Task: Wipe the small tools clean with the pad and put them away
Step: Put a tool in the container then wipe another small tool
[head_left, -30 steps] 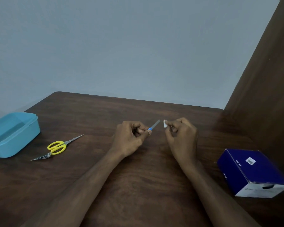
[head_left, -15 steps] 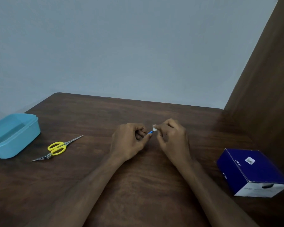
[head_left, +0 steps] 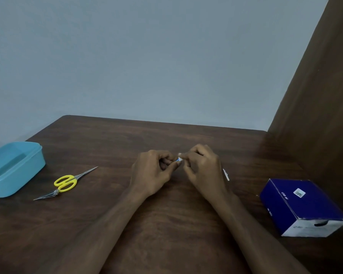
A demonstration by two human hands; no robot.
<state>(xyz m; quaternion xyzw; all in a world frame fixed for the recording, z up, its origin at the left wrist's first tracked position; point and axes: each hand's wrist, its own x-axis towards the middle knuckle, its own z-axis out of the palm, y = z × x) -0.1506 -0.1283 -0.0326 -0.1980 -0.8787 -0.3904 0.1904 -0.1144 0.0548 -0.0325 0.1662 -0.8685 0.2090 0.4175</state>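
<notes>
- The left hand [head_left: 152,171] is at the middle of the dark wooden table [head_left: 166,224], fingers curled into a loose fist that grips a small tool [head_left: 176,160]; only a sliver of blue shows at the thumb tip, and the rest of the tool is hidden.
- The right hand [head_left: 203,169] is just right of the left hand, fingertips almost meeting it, and pinches a small white pad [head_left: 180,156] between thumb and forefinger.
- The pad sits right against the exposed end of the tool, between the two hands; whether it wraps the tool or only touches it cannot be told.
- A thin pale strip [head_left: 226,174] pokes out from behind the right hand on the side away from the left hand; what it is cannot be told.
- Yellow-handled scissors [head_left: 65,182] lie flat on the table well to the left of the left hand, narrow blades pointing toward the far side of the table.
- A thin metal tool [head_left: 45,196], looking like tweezers, lies touching the near end of the scissors' handles, its tip pointing away to the left.
- A light blue plastic container [head_left: 12,169] stands open at the table's left edge, further from the left hand than the scissors.
- A dark blue cardboard box [head_left: 301,206] with a white end rests on the table well to the right of the right hand, near the brown side panel [head_left: 315,115].
</notes>
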